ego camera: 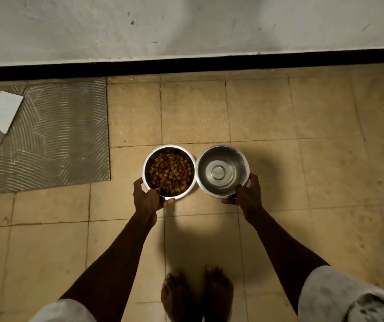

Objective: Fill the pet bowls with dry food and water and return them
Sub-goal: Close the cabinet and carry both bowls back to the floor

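Note:
Two steel pet bowls are held side by side above the tiled floor, their rims touching. The left bowl (168, 151) is filled with brown dry kibble. My left hand (146, 198) grips its near rim, thumb hooked inside. The right bowl (237, 159) holds clear water. My right hand (248, 194) grips its near right rim. Whether the bowls rest on the floor or hang just above it I cannot tell.
A grey patterned mat (54, 135) lies on the floor at the left with a white scrap (6, 110) on it. A white wall with a black skirting (186, 63) runs across the back. My bare feet (195, 293) stand on beige tiles below the bowls.

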Tool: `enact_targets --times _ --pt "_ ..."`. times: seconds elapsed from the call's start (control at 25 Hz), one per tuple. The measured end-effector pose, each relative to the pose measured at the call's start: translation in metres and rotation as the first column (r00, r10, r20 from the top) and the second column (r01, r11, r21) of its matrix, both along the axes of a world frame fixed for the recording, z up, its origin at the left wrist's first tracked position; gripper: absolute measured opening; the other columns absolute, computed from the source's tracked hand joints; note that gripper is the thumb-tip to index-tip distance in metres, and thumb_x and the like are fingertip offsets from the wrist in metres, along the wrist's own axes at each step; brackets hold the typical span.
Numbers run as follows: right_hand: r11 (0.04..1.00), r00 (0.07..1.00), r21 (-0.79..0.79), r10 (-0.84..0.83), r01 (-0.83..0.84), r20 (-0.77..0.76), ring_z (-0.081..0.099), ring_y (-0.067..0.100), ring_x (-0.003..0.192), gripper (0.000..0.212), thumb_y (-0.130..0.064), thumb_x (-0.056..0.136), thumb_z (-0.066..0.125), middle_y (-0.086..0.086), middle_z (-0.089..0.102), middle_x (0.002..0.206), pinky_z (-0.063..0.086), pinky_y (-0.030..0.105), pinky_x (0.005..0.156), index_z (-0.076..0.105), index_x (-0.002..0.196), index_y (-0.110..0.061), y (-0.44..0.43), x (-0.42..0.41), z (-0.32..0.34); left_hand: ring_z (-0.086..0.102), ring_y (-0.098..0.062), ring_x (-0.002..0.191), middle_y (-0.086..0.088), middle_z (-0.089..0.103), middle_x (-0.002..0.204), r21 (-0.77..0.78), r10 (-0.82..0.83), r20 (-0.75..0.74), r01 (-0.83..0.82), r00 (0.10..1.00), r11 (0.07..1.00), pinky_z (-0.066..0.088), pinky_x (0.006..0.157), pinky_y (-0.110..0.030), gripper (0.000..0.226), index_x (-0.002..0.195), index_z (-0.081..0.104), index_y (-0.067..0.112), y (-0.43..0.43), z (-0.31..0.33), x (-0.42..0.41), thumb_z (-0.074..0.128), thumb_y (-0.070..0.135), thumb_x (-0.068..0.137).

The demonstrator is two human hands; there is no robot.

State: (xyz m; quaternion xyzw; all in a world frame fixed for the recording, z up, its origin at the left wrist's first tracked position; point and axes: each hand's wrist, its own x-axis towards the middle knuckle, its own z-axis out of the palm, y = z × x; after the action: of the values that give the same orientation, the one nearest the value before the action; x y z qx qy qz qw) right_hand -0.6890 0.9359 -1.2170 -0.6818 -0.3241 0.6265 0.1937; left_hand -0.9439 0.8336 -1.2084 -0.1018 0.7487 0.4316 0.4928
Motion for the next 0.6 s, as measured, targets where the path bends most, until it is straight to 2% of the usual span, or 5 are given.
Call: enact_targets --times 0.12,0.2,0.28,0.48,0.6 --pt "1.0 1.0 0.013 -0.023 0.023 0.007 0.071 0.035 0.106 0.065 -0.018 0.091 0.078 0.005 0.058 0.129 0.065 0.045 0.063 0.04 0.142 -0.03 0.02 -0.011 -0.062 0.069 -0.038 0.104 -0.017 0.052 0.142 0.006 0.025 -0.007 -0.025 1.0 1.0 0.064 0.055 -0.042 0.064 0.144 0.043 0.026 0.022 -0.062 -0.007 0.054 -0.014 0.095" --pt "0.999 0.999 0.018 -0.039 0.039 0.012 0.071 0.035 0.105 0.064 -0.017 0.09 0.078 0.005 0.058 0.129 0.064 0.044 0.062 0.041 0.139 -0.032 0.029 -0.016 -0.093 0.068 -0.038 0.103 -0.017 0.051 0.144 0.028 0.04 -0.012 -0.04 0.999 0.999 0.063 0.055 -0.041 0.064 0.145 0.042 0.026 0.032 -0.09 -0.009 0.053 -0.015 0.096" --pt "0.999 0.998 0.026 -0.042 0.041 0.039 0.072 0.035 0.103 0.06 -0.017 0.089 0.077 0.007 0.059 0.128 0.064 0.044 0.062 0.043 0.134 -0.035 0.034 -0.02 -0.115 0.068 -0.038 0.101 -0.016 0.05 0.143 0.035 0.055 -0.009 -0.055 0.998 0.998 0.062 0.052 -0.039 0.063 0.143 0.042 0.027 0.037 -0.107 -0.012 0.051 -0.015 0.096" --pt "0.999 0.993 0.049 -0.008 0.002 0.122 0.073 0.035 0.097 0.056 -0.018 0.091 0.072 0.008 0.06 0.127 0.066 0.051 0.063 0.044 0.136 -0.032 0.042 -0.022 -0.145 0.063 -0.046 0.116 -0.019 0.045 0.15 0.043 0.076 0.001 -0.076 0.997 0.996 0.062 0.052 -0.039 0.065 0.144 0.041 0.027 0.037 -0.131 -0.012 0.051 -0.015 0.096" --pt "0.997 0.991 0.073 0.001 -0.011 0.136 0.074 0.034 0.096 0.056 -0.024 0.091 0.075 0.006 0.061 0.128 0.065 0.056 0.063 0.044 0.137 -0.033 0.043 -0.022 -0.151 0.067 -0.039 0.101 -0.019 0.044 0.148 0.092 0.092 0.019 -0.094 0.996 0.991 0.063 0.055 -0.045 0.066 0.148 0.039 0.025 0.036 -0.133 -0.014 0.051 -0.015 0.096"
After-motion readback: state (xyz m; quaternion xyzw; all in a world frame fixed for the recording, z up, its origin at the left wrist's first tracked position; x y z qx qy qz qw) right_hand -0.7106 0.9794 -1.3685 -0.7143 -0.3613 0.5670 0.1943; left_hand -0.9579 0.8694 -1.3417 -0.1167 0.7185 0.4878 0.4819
